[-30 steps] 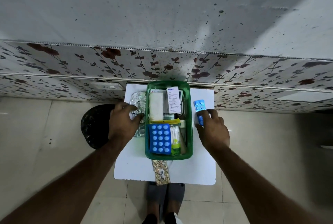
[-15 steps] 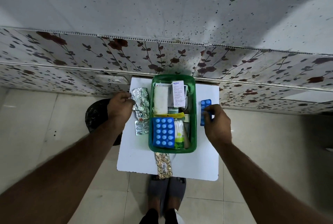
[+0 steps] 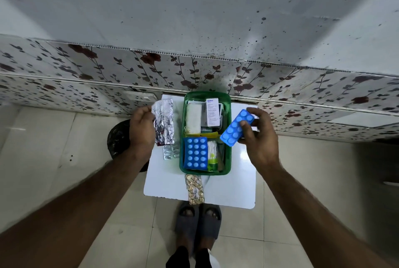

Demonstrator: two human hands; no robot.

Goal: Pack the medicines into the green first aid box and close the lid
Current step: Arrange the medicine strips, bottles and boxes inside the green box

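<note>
The green first aid box (image 3: 227,151) stands open on a small white table (image 3: 235,188). Inside lie a wide blue blister pack (image 3: 195,153), a white gauze roll (image 3: 193,121), a white medicine carton (image 3: 212,112) and cotton buds (image 3: 212,150). My right hand (image 3: 259,136) holds a narrow blue blister strip (image 3: 236,127) tilted above the box's right rim. My left hand (image 3: 141,127) grips a stack of silver foil strips (image 3: 164,124) lifted left of the box. A small silver strip (image 3: 170,152) lies on the table beneath them. A gold capsule strip (image 3: 195,189) lies in front of the box.
A dark round bin (image 3: 117,140) sits on the tiled floor left of the table, partly behind my left forearm. A flower-patterned wall panel (image 3: 194,73) rises right behind the table. My feet in grey slippers (image 3: 198,220) stand under the table's near edge.
Both hands have lifted their strips off the table. The blue strip has risen and tilted toward the box. The silver strips have come up in my left hand.
</note>
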